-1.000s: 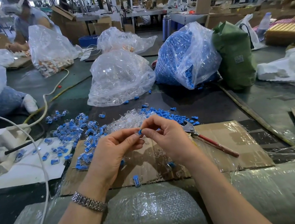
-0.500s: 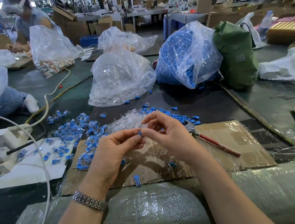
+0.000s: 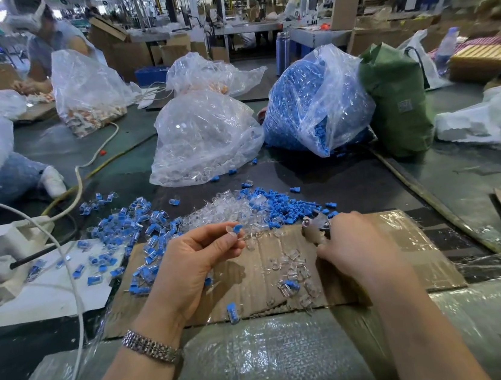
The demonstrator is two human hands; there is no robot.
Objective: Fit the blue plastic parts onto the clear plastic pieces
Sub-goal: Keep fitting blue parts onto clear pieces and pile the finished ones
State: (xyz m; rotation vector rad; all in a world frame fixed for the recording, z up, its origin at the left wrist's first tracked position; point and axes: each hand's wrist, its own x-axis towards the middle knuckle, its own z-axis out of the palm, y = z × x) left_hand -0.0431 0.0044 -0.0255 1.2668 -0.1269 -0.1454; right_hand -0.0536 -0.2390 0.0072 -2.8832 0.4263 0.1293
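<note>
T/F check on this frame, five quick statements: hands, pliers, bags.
1. The left hand pinches a small clear-and-blue piece. True.
2. The right hand is empty. False: it grips the pliers.
3. The bag of blue parts lies to the right of the bag of clear pieces. True.
4. The pliers are clamped on the piece in the left hand. False: they are apart from it.
5. The left wrist wears a metal bracelet. True.
</note>
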